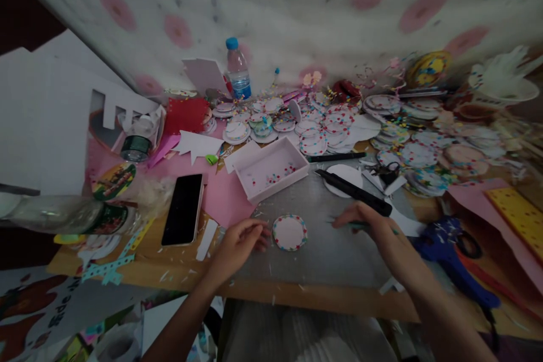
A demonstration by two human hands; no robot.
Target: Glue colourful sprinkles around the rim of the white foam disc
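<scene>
On the grey mat (322, 260) lies a round white paper disc (289, 232), its rim dotted with small red and blue-green beads. Just left of it rests my left hand (241, 244), its fingers loosely curled and slightly apart, with nothing visible in them. My right hand (369, 220) is to the disc's right, closed around a slim teal pointed tool (358, 225) whose kind I cannot make out. Beyond that hand a black utility knife (354, 191) lies partly across a plain white disc (343, 180). A shallow white box (271, 172) holds scattered beads.
Left are a black phone (182, 209) and a plastic bottle lying down (72, 214). A blue glue gun (456, 260) lies at right. Several stacks of decorated discs (314, 136) fill the back, near a water bottle (238, 70). The wooden table edge (305, 298) is close.
</scene>
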